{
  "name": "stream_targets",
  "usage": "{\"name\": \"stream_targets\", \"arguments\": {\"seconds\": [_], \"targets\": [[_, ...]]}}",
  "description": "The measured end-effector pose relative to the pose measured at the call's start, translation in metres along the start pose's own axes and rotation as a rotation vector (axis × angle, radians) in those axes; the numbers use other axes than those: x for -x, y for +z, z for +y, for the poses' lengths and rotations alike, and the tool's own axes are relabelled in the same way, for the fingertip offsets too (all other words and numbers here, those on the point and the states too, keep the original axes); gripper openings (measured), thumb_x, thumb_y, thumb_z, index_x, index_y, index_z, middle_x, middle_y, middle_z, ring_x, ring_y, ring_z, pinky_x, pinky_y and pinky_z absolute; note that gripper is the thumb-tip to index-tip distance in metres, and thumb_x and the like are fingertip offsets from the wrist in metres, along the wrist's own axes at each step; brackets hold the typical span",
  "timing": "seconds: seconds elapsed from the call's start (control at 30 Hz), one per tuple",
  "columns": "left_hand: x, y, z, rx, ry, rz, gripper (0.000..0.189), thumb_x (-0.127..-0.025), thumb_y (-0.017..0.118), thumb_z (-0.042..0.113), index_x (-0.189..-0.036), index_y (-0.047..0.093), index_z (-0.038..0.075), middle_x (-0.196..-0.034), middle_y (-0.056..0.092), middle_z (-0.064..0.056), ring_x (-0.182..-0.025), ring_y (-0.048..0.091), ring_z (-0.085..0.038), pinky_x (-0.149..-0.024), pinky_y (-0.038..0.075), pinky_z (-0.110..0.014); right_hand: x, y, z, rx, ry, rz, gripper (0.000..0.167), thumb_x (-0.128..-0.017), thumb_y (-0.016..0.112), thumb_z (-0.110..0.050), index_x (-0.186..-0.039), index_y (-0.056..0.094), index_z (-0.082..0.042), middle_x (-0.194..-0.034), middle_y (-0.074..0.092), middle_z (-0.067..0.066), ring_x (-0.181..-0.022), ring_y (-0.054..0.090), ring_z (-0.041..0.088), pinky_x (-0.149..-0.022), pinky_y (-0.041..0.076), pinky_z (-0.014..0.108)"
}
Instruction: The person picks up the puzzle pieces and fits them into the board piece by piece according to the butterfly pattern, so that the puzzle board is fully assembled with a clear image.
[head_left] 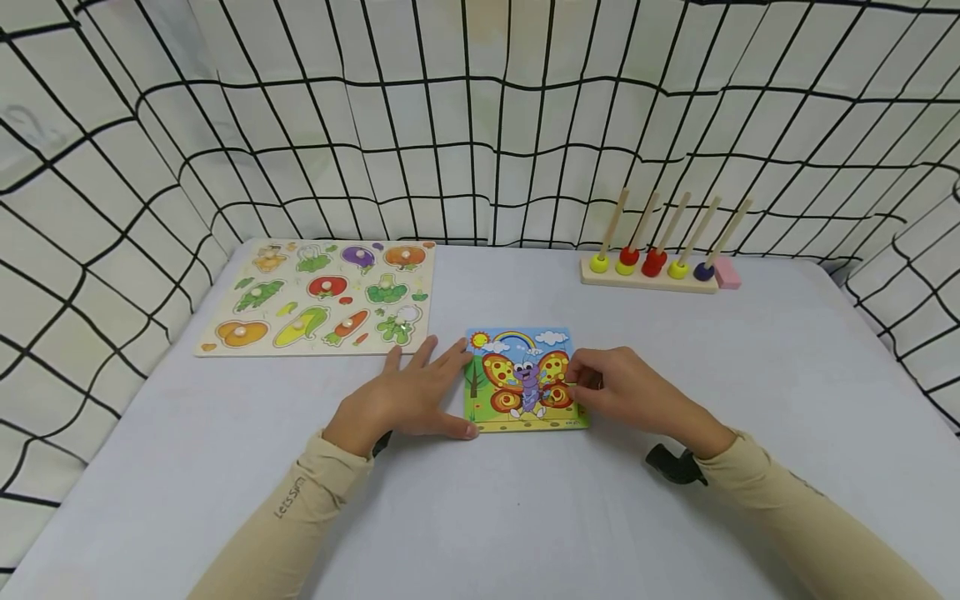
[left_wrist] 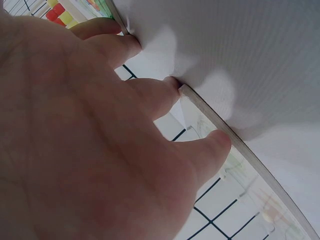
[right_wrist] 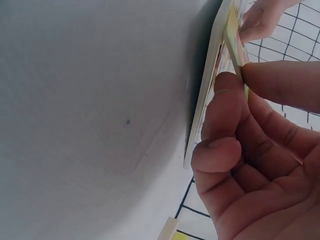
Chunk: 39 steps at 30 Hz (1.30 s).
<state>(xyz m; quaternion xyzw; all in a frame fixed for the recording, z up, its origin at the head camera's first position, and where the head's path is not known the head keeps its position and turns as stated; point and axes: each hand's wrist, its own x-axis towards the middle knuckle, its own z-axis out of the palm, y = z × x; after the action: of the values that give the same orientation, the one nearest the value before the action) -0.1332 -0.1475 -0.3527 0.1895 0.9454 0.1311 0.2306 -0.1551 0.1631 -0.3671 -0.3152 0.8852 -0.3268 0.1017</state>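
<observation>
A square butterfly jigsaw puzzle (head_left: 527,387) lies on the table between both hands. My left hand (head_left: 412,398) is spread flat at its left side, with the thumb by the lower left corner and a fingertip at the left edge. Other left fingertips reach the near edge of the vegetable peg puzzle (head_left: 322,312). At the butterfly's right side, my right hand (head_left: 626,387) pinches a thin puzzle piece (right_wrist: 231,37) between thumb and index finger. In the right wrist view this piece stands tilted against the puzzle board (right_wrist: 204,97); the fingers hide part of it.
At the back right stands a wooden peg stacker (head_left: 648,283) with upright rods and red, yellow and dark blue beads. A pink block (head_left: 727,273) sits at its right end. Black netting (head_left: 468,150) over white sheeting rises around the table (head_left: 517,517).
</observation>
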Motion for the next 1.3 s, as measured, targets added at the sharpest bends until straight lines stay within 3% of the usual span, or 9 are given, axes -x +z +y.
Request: {"name": "stream_targets", "arguments": {"seconds": [0.33,1.3], "targets": [[0.0,0.001,0.0,-0.002,0.0,0.003,0.105,-0.092,0.081,0.055,-0.17,0.028,0.01,-0.18,0.012,-0.008,-0.163,0.003,-0.044,-0.122,-0.002,-0.075,-0.006,0.001,0.001,0.022,0.004,-0.033,0.007,-0.097,0.077,-0.003,-0.098,0.07,-0.007,-0.081,0.063,-0.006,-0.076,0.057,0.013,-0.066,0.051,0.027],[-0.002,0.003,-0.001,-0.003,-0.007,0.005,0.105,-0.091,0.082,0.056,-0.17,0.029,0.012,-0.18,0.011,-0.007,-0.163,0.003,-0.044,-0.122,-0.002,-0.075,-0.027,-0.005,-0.017,0.097,0.164,-0.191,0.014,-0.1,0.076,-0.009,-0.09,0.067,-0.006,-0.081,0.061,0.001,-0.078,0.056,0.017,-0.068,0.048,0.029]]}}
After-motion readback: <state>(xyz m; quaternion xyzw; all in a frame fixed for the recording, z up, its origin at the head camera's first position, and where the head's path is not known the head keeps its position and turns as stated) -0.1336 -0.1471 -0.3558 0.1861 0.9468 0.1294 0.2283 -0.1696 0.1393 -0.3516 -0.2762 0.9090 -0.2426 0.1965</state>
